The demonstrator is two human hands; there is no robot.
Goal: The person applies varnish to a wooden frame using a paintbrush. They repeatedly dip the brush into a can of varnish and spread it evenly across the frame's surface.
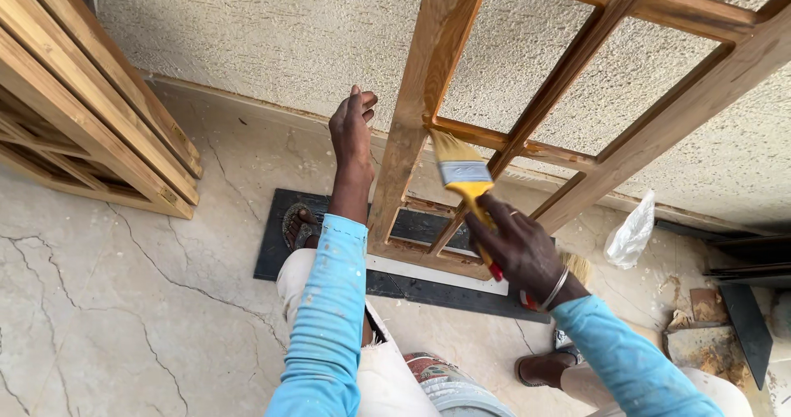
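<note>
The right hand (521, 248) grips a yellow-handled flat paintbrush (463, 178), bristles touching a crossbar of the leaning varnished wooden window frame (412, 128) just above its fingers, while the left hand (352, 128) (fingers loosely extended) steadies the frame's upright; long, even strokes would suit.

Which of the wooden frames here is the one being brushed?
The glossy grid frame leaning on the wall at centre-right: the right hand holds a yellow-handled brush against it and the left hand steadies it. The paler frames at left stand untouched.
</note>
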